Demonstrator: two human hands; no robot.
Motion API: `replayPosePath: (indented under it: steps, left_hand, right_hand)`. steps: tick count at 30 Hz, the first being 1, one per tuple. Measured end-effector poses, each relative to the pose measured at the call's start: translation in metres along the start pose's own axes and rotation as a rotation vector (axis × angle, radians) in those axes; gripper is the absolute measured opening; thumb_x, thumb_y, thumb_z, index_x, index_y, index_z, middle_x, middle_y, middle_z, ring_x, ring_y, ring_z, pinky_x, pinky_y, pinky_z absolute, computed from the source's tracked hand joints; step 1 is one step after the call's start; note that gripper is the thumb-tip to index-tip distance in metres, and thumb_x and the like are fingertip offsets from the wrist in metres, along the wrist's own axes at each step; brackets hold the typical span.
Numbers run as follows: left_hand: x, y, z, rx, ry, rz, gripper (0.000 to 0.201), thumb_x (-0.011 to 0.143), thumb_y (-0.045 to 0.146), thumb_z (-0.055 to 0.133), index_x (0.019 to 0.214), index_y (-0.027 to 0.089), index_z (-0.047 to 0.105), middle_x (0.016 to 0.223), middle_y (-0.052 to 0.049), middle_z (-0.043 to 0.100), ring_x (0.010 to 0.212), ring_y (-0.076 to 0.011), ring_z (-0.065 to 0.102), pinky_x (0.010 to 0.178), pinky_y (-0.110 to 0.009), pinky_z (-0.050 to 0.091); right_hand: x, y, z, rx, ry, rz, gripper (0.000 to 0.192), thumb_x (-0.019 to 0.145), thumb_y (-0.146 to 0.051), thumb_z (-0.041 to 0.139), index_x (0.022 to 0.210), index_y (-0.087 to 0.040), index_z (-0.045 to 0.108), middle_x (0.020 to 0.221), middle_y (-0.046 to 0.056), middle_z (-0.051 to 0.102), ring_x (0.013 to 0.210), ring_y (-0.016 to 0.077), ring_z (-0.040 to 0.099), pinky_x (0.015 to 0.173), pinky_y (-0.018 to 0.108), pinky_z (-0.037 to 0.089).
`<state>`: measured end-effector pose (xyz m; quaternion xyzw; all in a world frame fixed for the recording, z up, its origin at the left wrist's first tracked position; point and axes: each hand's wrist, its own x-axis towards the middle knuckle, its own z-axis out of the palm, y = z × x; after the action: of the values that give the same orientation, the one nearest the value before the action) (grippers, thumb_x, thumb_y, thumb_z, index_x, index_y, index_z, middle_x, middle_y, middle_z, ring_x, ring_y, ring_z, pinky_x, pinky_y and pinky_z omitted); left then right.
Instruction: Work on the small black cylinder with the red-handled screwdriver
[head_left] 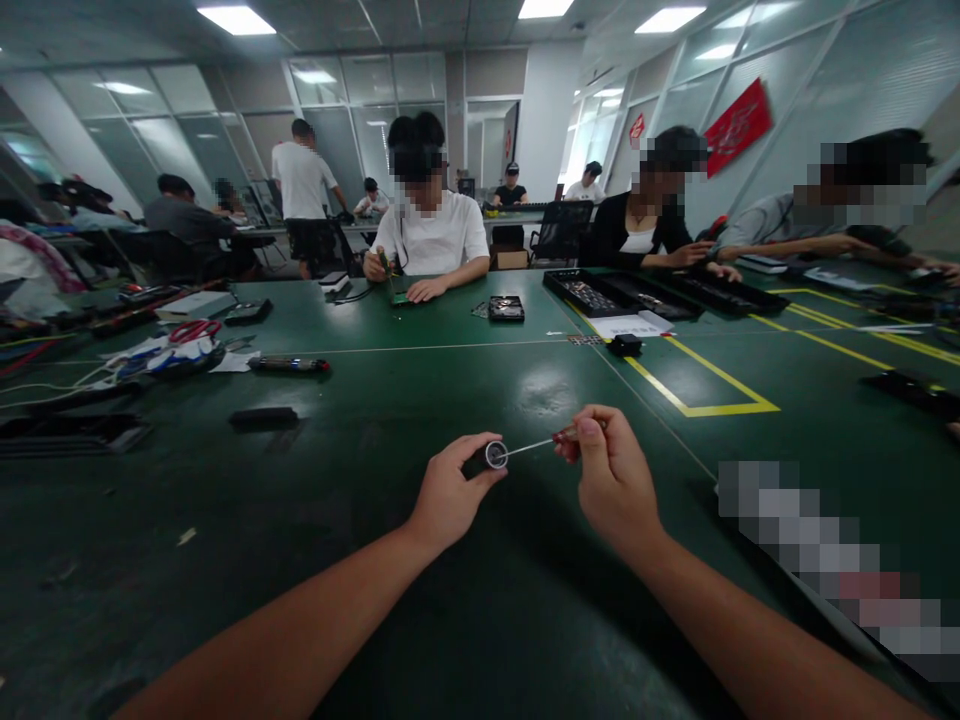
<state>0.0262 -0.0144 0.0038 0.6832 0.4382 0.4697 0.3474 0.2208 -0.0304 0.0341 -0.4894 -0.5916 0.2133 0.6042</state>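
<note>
Above the green desk (420,400), your left hand (448,490) is gripping a silver-rimmed black cylinder (487,458), your right hand (611,475) seemingly working a metal-shafted screwdriver (536,445) inside, next needing steadiness.

From my remote seat I can read no text: marks on the red banner (739,128) at upper right, the smaller red sign (637,131) beside it and the white sheet (631,326) right of centre are too blurred.

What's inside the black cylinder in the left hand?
The screwdriver in the right hand appears to reach into the cylinder at its pale-rimmed end. Where its tip stops, and anything deeper, is hidden.
</note>
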Motion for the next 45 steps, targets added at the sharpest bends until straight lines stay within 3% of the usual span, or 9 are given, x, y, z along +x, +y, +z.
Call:
replayPosePath:
  steps: [11,17,22,26,31,34,38,42,45]
  left_hand:
    - [0.000,-0.003,0.001,0.006,-0.026,0.064,0.034,0.081,0.012,0.077,0.114,0.021,0.072,0.115,-0.006,0.073,0.110,-0.0212,0.067,0.103,-0.038,0.049]
    - [-0.001,-0.004,0.001,0.007,-0.037,0.055,0.033,0.081,0.012,0.076,0.113,0.022,0.072,0.114,-0.006,0.072,0.109,-0.0220,0.067,0.101,-0.038,0.049]
    - [0.000,-0.004,0.000,0.022,-0.029,0.067,0.033,0.081,0.012,0.076,0.113,0.022,0.073,0.114,-0.005,0.073,0.109,-0.0219,0.067,0.102,-0.039,0.049]
    - [0.000,-0.003,0.000,0.030,-0.032,0.060,0.033,0.081,0.013,0.076,0.112,0.022,0.072,0.114,-0.006,0.073,0.109,-0.0226,0.067,0.101,-0.039,0.049]
    - [-0.002,-0.005,0.000,0.058,-0.040,0.081,0.029,0.084,0.018,0.076,0.111,0.023,0.072,0.114,-0.006,0.072,0.110,-0.0226,0.066,0.101,-0.039,0.049]
    - [-0.001,-0.005,0.000,0.072,-0.015,0.063,0.032,0.081,0.014,0.077,0.111,0.023,0.072,0.114,-0.006,0.072,0.109,-0.0231,0.066,0.101,-0.040,0.049]
    - [0.000,-0.006,0.001,0.072,0.006,0.047,0.032,0.080,0.012,0.077,0.109,0.022,0.072,0.112,-0.005,0.072,0.107,-0.0227,0.066,0.101,-0.040,0.049]
    - [0.001,-0.005,0.001,0.065,0.016,0.020,0.031,0.079,0.011,0.076,0.108,0.021,0.072,0.112,-0.005,0.072,0.108,-0.0229,0.066,0.101,-0.041,0.049]
    - [0.001,-0.005,0.000,0.069,0.003,0.042,0.031,0.079,0.011,0.077,0.108,0.022,0.072,0.111,-0.005,0.072,0.108,-0.0228,0.066,0.101,-0.040,0.048]
  right_hand:
    - [-0.010,-0.014,-0.005,-0.121,-0.187,-0.227,0.014,0.102,-0.033,0.050,0.103,-0.023,0.060,0.076,-0.001,0.067,0.063,0.0148,0.064,0.058,0.027,0.049]
    - [-0.014,-0.022,-0.004,-0.135,-0.225,-0.189,0.017,0.098,-0.034,0.055,0.102,-0.023,0.068,0.068,-0.002,0.067,0.053,0.0137,0.059,0.052,0.027,0.046]
    - [-0.017,-0.017,-0.002,-0.111,-0.205,-0.143,0.023,0.102,-0.033,0.049,0.117,-0.023,0.062,0.081,0.002,0.071,0.064,0.0156,0.065,0.058,0.028,0.051]
    - [-0.017,-0.015,-0.003,-0.058,-0.249,-0.091,0.019,0.101,-0.036,0.050,0.110,-0.023,0.061,0.075,-0.001,0.067,0.059,0.0142,0.062,0.055,0.026,0.049]
    - [-0.016,-0.025,-0.005,-0.165,-0.319,-0.209,0.013,0.099,-0.032,0.053,0.096,-0.023,0.063,0.064,-0.004,0.063,0.051,0.0122,0.059,0.051,0.025,0.044]
    - [-0.016,-0.026,-0.005,-0.233,-0.287,-0.264,0.012,0.099,-0.027,0.051,0.102,-0.022,0.060,0.070,-0.001,0.066,0.058,0.0147,0.064,0.056,0.026,0.047]
    - [-0.016,-0.021,-0.004,-0.205,-0.271,-0.196,0.016,0.101,-0.029,0.048,0.112,-0.022,0.057,0.072,0.000,0.066,0.066,0.0172,0.068,0.060,0.027,0.050]
    - [-0.015,-0.021,-0.003,-0.167,-0.282,-0.059,0.018,0.100,-0.038,0.052,0.101,-0.023,0.061,0.065,-0.004,0.061,0.052,0.0136,0.058,0.051,0.025,0.043]
    - [-0.013,-0.021,-0.004,-0.173,-0.230,-0.060,0.023,0.099,-0.041,0.055,0.089,-0.022,0.064,0.059,-0.005,0.057,0.048,0.0124,0.052,0.047,0.025,0.037]
